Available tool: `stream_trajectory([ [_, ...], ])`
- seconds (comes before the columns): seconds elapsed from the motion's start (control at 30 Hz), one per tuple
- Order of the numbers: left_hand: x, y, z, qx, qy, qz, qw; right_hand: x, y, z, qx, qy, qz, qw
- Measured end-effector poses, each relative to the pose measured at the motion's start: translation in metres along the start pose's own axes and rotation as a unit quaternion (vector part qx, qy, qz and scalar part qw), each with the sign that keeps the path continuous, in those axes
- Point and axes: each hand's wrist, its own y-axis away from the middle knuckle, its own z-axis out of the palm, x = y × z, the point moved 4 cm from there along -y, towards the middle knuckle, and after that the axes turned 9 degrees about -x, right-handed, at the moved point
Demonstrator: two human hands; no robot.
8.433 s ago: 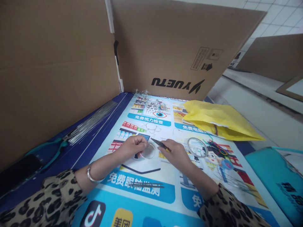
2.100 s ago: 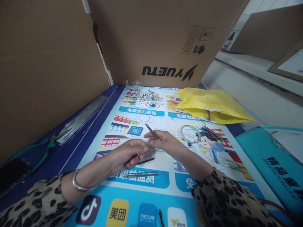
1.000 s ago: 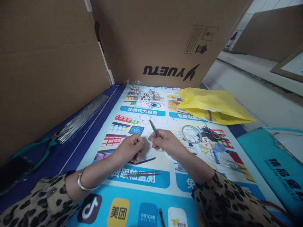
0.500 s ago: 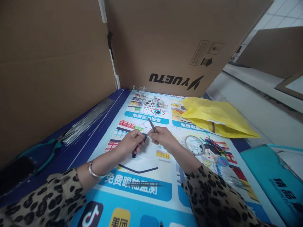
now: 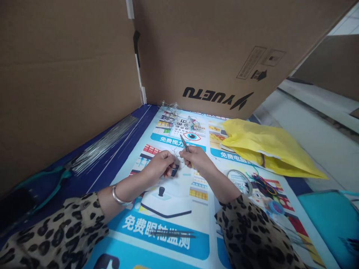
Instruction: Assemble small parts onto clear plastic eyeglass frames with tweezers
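My right hand (image 5: 198, 158) is closed around slim grey metal tweezers (image 5: 184, 142), whose tip points up and away from me. Just left of it, my left hand (image 5: 162, 164) pinches thumb against fingers, with a fine wire (image 5: 176, 152) at the fingertips; the wire is faint, and its held end is hidden. The two hands are close but apart, above the printed poster (image 5: 168, 205). Dark slender metal tools (image 5: 172, 234) lie on the poster nearer to me.
Cardboard walls (image 5: 196, 45) stand left and behind. A bundle of straight wires (image 5: 105, 144) lies left, tangled wire (image 5: 171, 110) at the back. On the right are a yellow bag (image 5: 269, 145), a clear round dish (image 5: 239, 181), coloured cords (image 5: 263, 185) and a teal case (image 5: 331, 220).
The camera view has shifted slightly. My hands have drawn a little apart, and the tweezers have tilted to point more to the left.
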Motion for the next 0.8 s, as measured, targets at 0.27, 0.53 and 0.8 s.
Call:
stream_trajectory([
  [0.27,0.001,-0.005,0.0,0.007,-0.05,0.028,0.998,-0.017,-0.007,0.0,0.01,0.04,-0.026,0.999],
  [0.53,0.005,-0.011,-0.002,-0.063,-0.038,0.009,0.997,-0.011,-0.015,-0.005,-0.001,0.075,-0.062,0.995],
  [0.8,0.012,-0.009,0.0,-0.078,-0.049,-0.007,0.996,-0.008,-0.014,-0.006,-0.004,0.102,-0.066,0.993],
])
